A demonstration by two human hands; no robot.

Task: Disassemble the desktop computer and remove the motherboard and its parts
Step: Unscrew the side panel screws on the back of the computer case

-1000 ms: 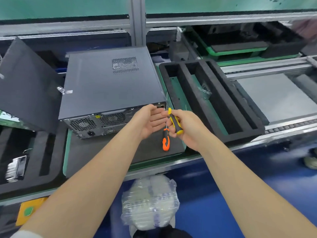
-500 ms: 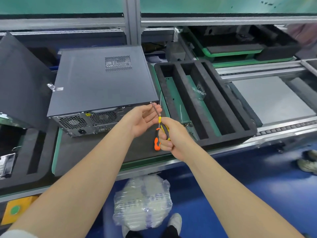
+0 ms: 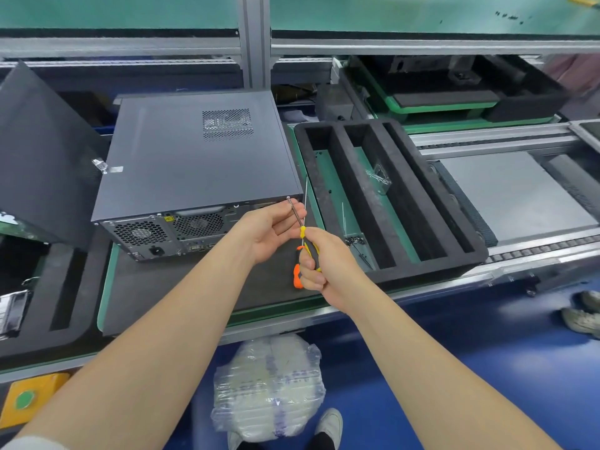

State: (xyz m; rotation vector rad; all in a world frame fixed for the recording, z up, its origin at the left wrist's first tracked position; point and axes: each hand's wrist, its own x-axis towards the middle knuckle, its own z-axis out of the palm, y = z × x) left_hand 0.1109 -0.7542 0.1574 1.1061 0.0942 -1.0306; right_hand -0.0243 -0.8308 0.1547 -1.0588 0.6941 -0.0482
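A dark grey desktop computer case (image 3: 194,157) lies on its side on a grey mat, its rear panel with fans and ports facing me. My right hand (image 3: 319,264) grips a screwdriver (image 3: 303,241) by its yellow-and-orange handle. The thin metal shaft runs up to a screw at the case's upper right rear corner. My left hand (image 3: 272,227) cups the shaft near the tip, with the fingers curled around it.
A black foam tray (image 3: 402,203) with long slots sits right of the case, small screws and a clear bag lying in it. A loose dark panel (image 3: 39,151) leans at the left. A plastic-wrapped bundle (image 3: 269,388) lies on the blue floor below the conveyor edge.
The screwdriver swung from upright in my hands to pointing at the case's rear corner, and its tip now meets the screw. My view shifted slightly left.
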